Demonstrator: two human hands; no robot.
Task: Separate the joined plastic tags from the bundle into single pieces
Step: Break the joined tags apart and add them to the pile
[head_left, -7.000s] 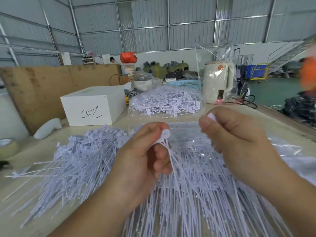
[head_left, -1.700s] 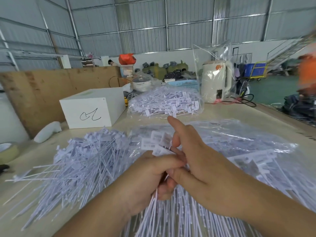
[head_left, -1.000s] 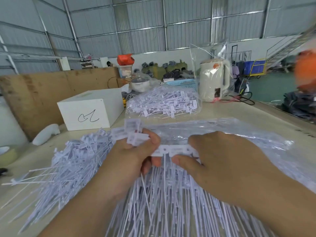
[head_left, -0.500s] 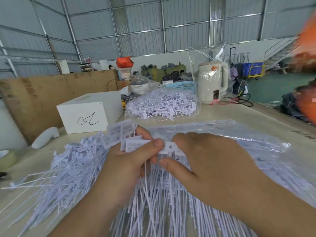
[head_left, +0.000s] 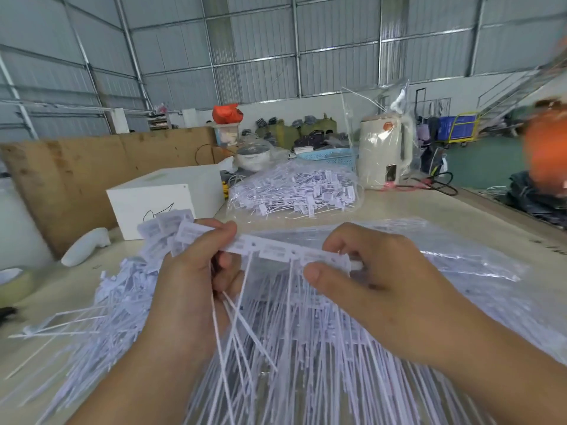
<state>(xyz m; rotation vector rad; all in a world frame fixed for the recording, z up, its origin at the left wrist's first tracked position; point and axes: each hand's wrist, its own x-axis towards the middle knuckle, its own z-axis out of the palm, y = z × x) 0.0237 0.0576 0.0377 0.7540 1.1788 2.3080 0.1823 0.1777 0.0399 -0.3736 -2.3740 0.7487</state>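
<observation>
Underneath everything, the beige bench (head_left: 399, 210) carries a wide heap of loose white tags (head_left: 101, 308) at left and a clear plastic bag of tags (head_left: 445, 265) spread at right. Farther back sit a white box (head_left: 165, 197), a second bagged pile (head_left: 294, 191) and a cream kettle (head_left: 383, 151) wrapped in plastic. Nearer, above the heap, a joined strip of tags (head_left: 285, 251) stretches between both hands, tails hanging down. Left hand (head_left: 190, 280) pinches its left end along with several separated tags; right hand (head_left: 377, 277) pinches the right end, each grip clenched on the strip.
</observation>
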